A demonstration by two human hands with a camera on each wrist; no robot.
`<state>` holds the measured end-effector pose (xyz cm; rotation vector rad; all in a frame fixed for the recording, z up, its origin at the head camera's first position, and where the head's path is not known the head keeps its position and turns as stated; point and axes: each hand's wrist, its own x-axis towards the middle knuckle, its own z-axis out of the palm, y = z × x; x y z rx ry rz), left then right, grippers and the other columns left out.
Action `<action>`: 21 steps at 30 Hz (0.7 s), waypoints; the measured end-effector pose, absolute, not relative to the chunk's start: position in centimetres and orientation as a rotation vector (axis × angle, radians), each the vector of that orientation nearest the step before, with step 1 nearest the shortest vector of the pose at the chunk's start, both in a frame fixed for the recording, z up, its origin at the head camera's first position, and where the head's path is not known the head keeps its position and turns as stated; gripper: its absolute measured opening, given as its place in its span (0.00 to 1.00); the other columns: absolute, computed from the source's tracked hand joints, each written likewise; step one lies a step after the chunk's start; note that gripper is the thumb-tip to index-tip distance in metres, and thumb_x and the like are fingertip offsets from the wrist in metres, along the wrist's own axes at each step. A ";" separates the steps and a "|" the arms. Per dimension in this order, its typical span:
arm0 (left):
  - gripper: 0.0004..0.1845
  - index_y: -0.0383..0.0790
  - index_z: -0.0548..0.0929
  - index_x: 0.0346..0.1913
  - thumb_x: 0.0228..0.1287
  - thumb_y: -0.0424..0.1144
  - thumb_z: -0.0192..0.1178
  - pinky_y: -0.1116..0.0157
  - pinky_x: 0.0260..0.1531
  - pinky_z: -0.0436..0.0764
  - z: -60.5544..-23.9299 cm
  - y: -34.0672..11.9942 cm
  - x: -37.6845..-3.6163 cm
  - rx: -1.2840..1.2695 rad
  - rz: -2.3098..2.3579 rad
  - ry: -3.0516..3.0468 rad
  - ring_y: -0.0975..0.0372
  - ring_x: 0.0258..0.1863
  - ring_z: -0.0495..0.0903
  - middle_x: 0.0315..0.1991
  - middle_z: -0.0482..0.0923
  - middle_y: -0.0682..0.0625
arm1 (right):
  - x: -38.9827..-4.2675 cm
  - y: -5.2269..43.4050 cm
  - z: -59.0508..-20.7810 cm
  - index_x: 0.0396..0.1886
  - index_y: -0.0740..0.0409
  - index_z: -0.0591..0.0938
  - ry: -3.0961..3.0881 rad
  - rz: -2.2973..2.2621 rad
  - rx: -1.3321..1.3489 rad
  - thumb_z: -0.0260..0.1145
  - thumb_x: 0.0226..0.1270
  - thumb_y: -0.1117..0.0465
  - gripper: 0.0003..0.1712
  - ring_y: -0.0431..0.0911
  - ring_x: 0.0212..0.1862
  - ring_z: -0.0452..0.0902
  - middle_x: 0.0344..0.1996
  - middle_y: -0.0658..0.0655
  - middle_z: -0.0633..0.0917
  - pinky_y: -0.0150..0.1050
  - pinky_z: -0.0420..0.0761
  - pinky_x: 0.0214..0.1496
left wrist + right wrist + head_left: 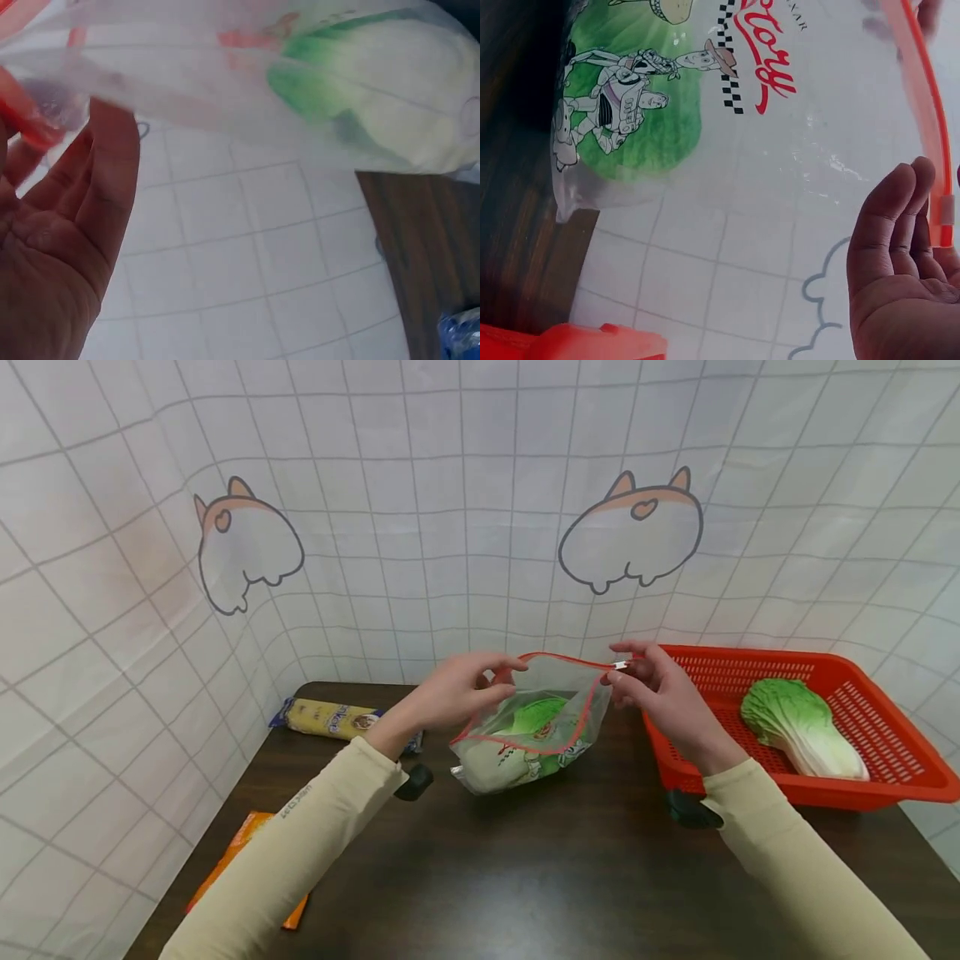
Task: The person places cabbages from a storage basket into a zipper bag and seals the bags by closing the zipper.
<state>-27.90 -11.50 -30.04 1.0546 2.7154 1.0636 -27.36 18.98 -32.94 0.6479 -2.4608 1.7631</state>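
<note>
A clear zip bag (596, 714) with a red zip edge stands propped on the table, its mouth spread wide. Inside it lies a Chinese cabbage (536, 717), green leaves toward the opening. At the left end of the mouth, my left hand (468, 692) grips the red edge between thumb and fingers. My right hand (663, 697) pinches the opposite corner, right at the white slider (621, 666). Cartoon figures and red lettering (765, 60) show on the bag's side in the right wrist view. In the left wrist view the cabbage (405, 90) appears through the film.
A red plastic basket (892, 789) on the right holds another Chinese cabbage (802, 727). Behind my left forearm lies a yellow packet (326, 718) with blue ends. An orange packet (251, 831) is partly hidden under the left sleeve. A white gridded cloth (465, 527) hangs behind the table.
</note>
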 end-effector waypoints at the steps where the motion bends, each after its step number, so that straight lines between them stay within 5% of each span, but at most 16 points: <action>1: 0.18 0.44 0.77 0.63 0.73 0.39 0.54 0.63 0.30 0.78 -30.2 -11.4 -27.9 1.036 1.080 2.709 0.60 0.29 0.82 0.42 0.78 0.54 | -27.3 18.9 -33.0 0.70 0.50 0.64 -2.469 1.722 0.687 0.60 0.74 0.55 0.29 0.53 0.40 0.77 0.46 0.67 0.81 0.36 0.79 0.43; 5: 0.19 0.44 0.75 0.65 0.74 0.34 0.49 0.63 0.19 0.75 -30.8 -11.0 -27.9 0.986 1.166 2.689 0.59 0.23 0.81 0.50 0.80 0.51 | -26.6 18.5 -33.1 0.74 0.41 0.59 -2.508 1.466 0.863 0.61 0.72 0.60 0.35 0.51 0.36 0.79 0.41 0.62 0.84 0.37 0.81 0.39; 9: 0.20 0.46 0.74 0.66 0.75 0.33 0.46 0.65 0.14 0.68 -30.9 -10.8 -27.9 0.929 1.213 2.720 0.61 0.21 0.79 0.53 0.80 0.52 | -25.9 18.0 -33.2 0.69 0.43 0.68 -2.558 1.177 1.062 0.63 0.70 0.61 0.29 0.40 0.31 0.82 0.37 0.49 0.87 0.37 0.82 0.36; 16: 0.19 0.49 0.76 0.64 0.75 0.36 0.46 0.66 0.13 0.65 -30.6 -10.9 -27.6 0.842 1.345 2.695 0.61 0.21 0.78 0.53 0.80 0.56 | -25.5 17.5 -33.1 0.38 0.48 0.85 -2.502 0.647 1.243 0.69 0.65 0.60 0.04 0.33 0.25 0.69 0.26 0.39 0.80 0.33 0.75 0.30; 21: 0.17 0.51 0.78 0.62 0.75 0.38 0.47 0.64 0.16 0.70 -30.1 -11.3 -27.1 0.774 1.462 2.684 0.59 0.23 0.79 0.51 0.80 0.58 | -25.3 17.9 -31.8 0.27 0.48 0.84 -2.376 0.782 1.104 0.70 0.63 0.63 0.06 0.36 0.23 0.66 0.19 0.39 0.76 0.32 0.69 0.26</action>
